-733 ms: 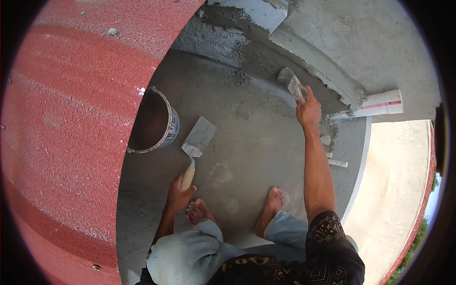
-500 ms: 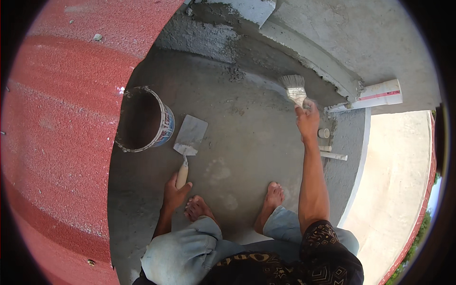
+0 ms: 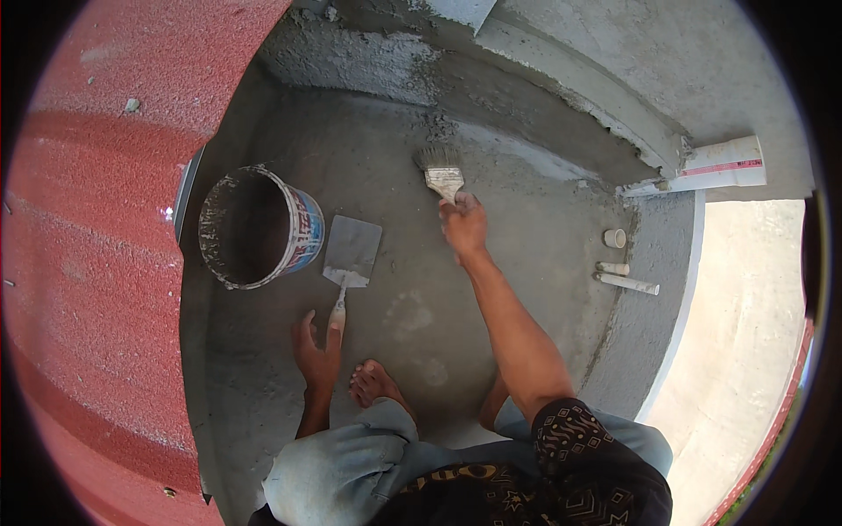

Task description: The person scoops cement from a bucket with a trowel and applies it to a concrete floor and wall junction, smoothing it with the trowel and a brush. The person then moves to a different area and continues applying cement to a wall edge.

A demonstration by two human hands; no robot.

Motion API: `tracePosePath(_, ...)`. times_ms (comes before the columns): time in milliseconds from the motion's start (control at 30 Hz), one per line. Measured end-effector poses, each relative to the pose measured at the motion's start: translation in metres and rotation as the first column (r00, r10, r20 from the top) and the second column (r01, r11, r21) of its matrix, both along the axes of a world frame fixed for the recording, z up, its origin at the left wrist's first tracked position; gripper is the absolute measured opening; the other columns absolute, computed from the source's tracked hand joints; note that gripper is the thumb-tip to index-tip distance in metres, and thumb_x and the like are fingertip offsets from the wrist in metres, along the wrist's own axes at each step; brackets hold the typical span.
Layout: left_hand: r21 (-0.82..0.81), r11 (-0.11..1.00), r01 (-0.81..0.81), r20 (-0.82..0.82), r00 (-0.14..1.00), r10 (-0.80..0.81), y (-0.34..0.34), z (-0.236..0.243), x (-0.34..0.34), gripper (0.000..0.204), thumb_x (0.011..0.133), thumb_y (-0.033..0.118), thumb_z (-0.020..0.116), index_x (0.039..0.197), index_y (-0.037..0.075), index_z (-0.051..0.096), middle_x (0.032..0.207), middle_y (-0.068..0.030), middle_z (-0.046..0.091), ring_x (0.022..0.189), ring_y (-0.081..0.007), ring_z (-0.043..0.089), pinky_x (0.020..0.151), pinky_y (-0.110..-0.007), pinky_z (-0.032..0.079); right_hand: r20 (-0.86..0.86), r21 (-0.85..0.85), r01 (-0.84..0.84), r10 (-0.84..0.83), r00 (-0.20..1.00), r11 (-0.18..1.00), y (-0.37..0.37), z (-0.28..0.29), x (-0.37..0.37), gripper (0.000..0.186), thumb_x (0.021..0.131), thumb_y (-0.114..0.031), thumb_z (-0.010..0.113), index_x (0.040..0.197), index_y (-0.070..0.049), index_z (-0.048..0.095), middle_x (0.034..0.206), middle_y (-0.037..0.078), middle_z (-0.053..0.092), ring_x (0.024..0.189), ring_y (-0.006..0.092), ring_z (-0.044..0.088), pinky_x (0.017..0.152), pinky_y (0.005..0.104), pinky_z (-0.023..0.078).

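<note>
My right hand is closed round the handle of a wide flat paintbrush. Its dark, wet-looking bristles point toward the far wall and are at or just above the grey cement floor. On the left, a flat square trowel with a pale handle lies on the floor, smeared with cement. My left hand is beside the end of that handle, fingers spread, thumb against or very near it. A cement-stained bucket stands left of the trowel; its inside is dark, and its contents cannot be made out.
A rough red surface bounds the left side. Plastered walls close off the far side. At the right, a white pipe juts from the wall, and short pipe stubs rise near the ledge. My bare foot stands close to the trowel.
My right hand has swung left with the paintbrush, away from the right wall. My left hand has loosened from the trowel handle, its fingers now spread.
</note>
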State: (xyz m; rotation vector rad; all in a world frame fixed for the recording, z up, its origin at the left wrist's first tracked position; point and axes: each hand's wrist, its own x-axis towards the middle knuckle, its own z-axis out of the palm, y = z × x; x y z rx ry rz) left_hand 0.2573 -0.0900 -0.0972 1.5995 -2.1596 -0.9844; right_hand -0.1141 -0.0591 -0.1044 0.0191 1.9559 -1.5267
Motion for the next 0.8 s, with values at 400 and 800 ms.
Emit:
tracePosePath(400,-0.084,0.994,-0.071,-0.137,0.989,0.059,0.0,0.008,0.011,0.039,0.097,0.015,0.076,0.131,-0.001,0.067,0.106,-0.013,0.058,0.098,-0.0288,0.059,0.084,-0.043,0.049,0.22,-0.067,0.135,-0.117,0.968,0.989,-0.093,0.032,-0.062,0.003,0.097,0.002,0.065,0.096,0.005,0.065,0.079,0.011,0.063,0.057,0.015,0.051,0.045,0.0318,0.032)
tracePosePath(800,-0.149,0.989,-0.01,-0.282,0.959,-0.033,-0.001,0.028,-0.023,0.034,0.094,0.006,0.075,0.127,0.001,0.07,0.098,-0.0107,0.057,0.088,-0.0253,0.057,0.076,-0.04,0.047,0.492,-0.715,0.085,0.413,0.767,0.694,0.044,0.079,-0.109,0.052,0.104,-0.016,0.068,0.151,-0.002,0.05,0.109,0.01,0.063,0.079,0.0143,0.056,0.059,0.0278,0.046)
